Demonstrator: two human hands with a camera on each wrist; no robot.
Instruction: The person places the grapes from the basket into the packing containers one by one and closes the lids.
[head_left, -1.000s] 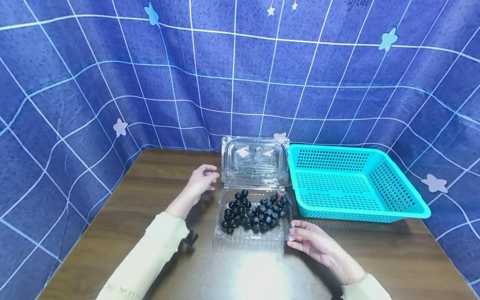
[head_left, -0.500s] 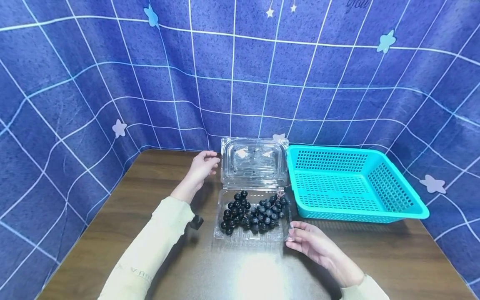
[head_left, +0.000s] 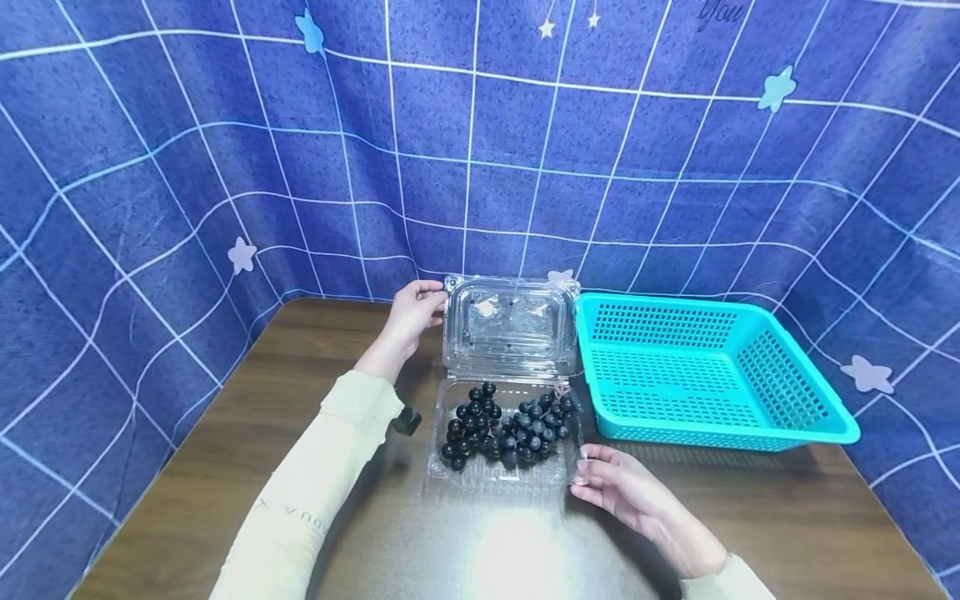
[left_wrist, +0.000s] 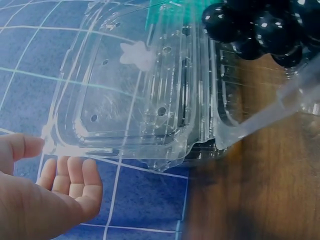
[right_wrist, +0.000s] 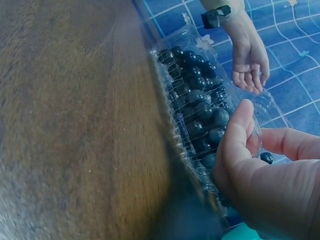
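Observation:
A clear plastic clamshell box [head_left: 480, 481] sits on the table with its lid [head_left: 512, 327] raised at the back. Inside lie a bunch of glossy black grapes [head_left: 471, 423] at left and a duller, bluish-black bunch [head_left: 537, 429] at right. My left hand [head_left: 412, 315] is at the lid's upper left corner; in the left wrist view its thumb [left_wrist: 27, 146] meets that corner, with the loosely bent fingers [left_wrist: 75, 177] just under the edge. My right hand [head_left: 626, 492] holds the box's front right corner, the plastic between thumb [right_wrist: 239, 127] and fingers in the right wrist view.
A turquoise perforated basket [head_left: 611, 425] stands right of the box, close beside it. Behind the wooden table [head_left: 300, 350] hangs a blue gridded curtain [head_left: 495, 183] with star shapes. A black strap piece [head_left: 407, 421] shows at the left cuff.
My left hand has moved away from me and slightly right, up along the lid's left side to its upper corner. The right hand, box and grapes have stayed put.

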